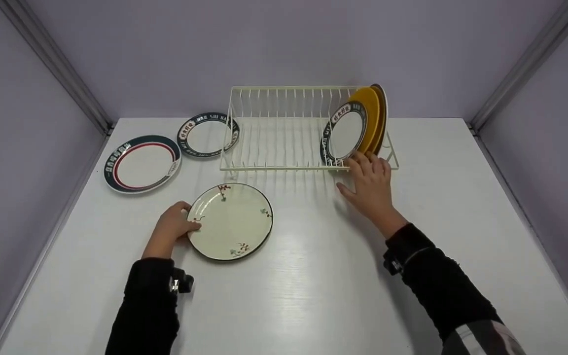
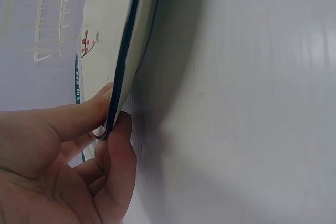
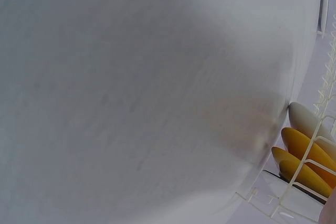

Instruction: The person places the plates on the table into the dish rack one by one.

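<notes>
While the left hand's fingers (image 2: 113, 153) are pinching the near rim of the floral plate (image 1: 230, 221), thumb on top and fingertips curling beneath, its edge is lifting slightly off the table (image 1: 313, 276). That left hand (image 1: 173, 228) is holding at the plate's left side. The right hand (image 1: 370, 185) is hovering with fingers loosely spread and gripping nothing, its tips just at the front rail of the dish rack (image 1: 284, 129), beside the banded plate (image 1: 344, 132) standing upright in the right-hand slots with yellow plates (image 1: 370, 116) behind it. Judging by this, one plate is just being racked and the floral one is being picked up; the next move calls for tipping it upright and aiming at a free slot. Two more plates (image 1: 142, 163) are lying flat to the left.
</notes>
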